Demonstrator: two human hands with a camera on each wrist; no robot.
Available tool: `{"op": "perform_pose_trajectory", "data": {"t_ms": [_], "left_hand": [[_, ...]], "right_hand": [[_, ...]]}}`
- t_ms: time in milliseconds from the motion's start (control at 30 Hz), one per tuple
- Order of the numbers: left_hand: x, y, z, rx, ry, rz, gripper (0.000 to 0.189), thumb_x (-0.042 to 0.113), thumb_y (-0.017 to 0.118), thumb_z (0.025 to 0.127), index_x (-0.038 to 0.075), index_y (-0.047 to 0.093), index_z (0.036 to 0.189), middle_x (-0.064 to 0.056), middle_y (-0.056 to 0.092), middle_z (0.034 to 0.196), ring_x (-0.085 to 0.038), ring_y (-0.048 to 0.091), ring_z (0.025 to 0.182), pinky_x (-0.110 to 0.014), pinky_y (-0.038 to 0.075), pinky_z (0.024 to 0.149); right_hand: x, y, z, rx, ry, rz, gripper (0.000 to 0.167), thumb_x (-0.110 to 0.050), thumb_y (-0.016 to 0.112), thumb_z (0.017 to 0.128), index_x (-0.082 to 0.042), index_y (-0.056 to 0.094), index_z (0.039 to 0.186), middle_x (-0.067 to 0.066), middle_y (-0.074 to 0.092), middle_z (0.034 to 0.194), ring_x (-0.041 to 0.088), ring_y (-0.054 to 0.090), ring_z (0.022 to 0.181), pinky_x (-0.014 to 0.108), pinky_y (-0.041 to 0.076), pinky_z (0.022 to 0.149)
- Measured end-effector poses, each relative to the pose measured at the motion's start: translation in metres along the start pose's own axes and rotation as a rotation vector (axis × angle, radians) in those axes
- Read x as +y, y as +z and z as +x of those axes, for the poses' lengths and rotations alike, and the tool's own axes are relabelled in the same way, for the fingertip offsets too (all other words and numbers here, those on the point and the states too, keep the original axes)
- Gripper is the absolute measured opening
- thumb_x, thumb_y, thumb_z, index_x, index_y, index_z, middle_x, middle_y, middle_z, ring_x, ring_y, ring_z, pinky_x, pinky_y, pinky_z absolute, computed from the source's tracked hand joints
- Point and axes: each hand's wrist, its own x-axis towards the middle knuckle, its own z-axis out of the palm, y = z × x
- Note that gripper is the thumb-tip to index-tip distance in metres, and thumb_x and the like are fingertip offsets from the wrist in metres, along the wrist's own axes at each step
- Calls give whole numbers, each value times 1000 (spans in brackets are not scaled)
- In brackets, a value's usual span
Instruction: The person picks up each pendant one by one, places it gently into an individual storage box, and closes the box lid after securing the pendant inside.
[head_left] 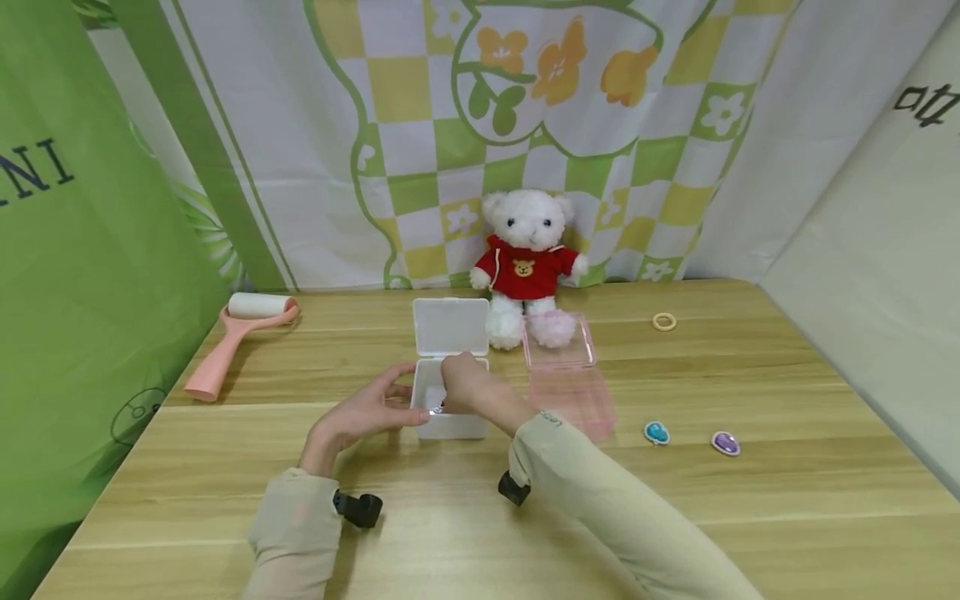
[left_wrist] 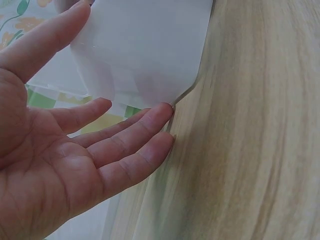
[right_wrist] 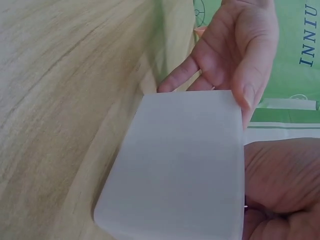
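Observation:
A white lidded box (head_left: 452,427) stands on the table in the head view, its lid (head_left: 451,327) raised at the back. At its left side is my left hand (head_left: 369,412), thumb by the front rim and fingers extended; in the left wrist view the fingers (left_wrist: 127,142) lie near the box's lower corner. My right hand (head_left: 468,385) reaches into the box from above, fingers curled. At its fingertips shows a small shiny piece (head_left: 437,409) with a red spot, mostly hidden. In the right wrist view, the box wall (right_wrist: 180,160) covers part of the right hand (right_wrist: 285,185).
An open pink transparent box (head_left: 573,404) lies right of the white one. Beyond it are a blue gem piece (head_left: 657,432), a purple gem piece (head_left: 725,443) and a ring (head_left: 663,322). A white teddy bear (head_left: 528,271) sits behind; a pink lint roller (head_left: 240,333) lies left.

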Motion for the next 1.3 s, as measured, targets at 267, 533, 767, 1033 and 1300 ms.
{"op": "perform_pose_trajectory", "data": {"t_ms": [267,533,767,1033,1300], "left_hand": [[3,1,0,-11,7,-3,85,19,72,86,4,18,150,-33,42,135,-37,53,114,-45,45,90],[3,4,2,-12,-2,-16,84,20,73,86,6,20,150,-31,42,136,-36,52,116,-45,44,92],[3,5,2,-12,7,-17,84,18,73,86,6,20,150,-30,44,135,-36,53,115,-44,44,92],[0,6,0,-14,-11,-32,83,19,72,87,6,21,150,-31,41,138,-35,52,116,-44,45,90],[1,1,-2,-6,-18,-18,82,21,70,89,6,19,151,-30,38,140,-34,52,115,-41,47,84]], "right_hand": [[-3,3,4,-14,25,-69,18,-6,78,73,-5,62,79,8,63,82,19,58,76,30,50,69],[-4,7,3,-24,75,-79,15,-3,75,74,-5,66,86,9,65,90,19,58,78,29,51,70],[-5,9,2,-5,82,-118,17,-4,73,76,-3,67,93,12,66,95,20,60,82,30,52,71],[-6,10,1,-9,112,-67,14,-3,72,77,-4,66,90,11,66,96,20,60,83,31,52,73],[-5,2,1,30,50,47,15,3,74,70,-6,61,71,6,62,76,17,54,68,26,47,59]]}}
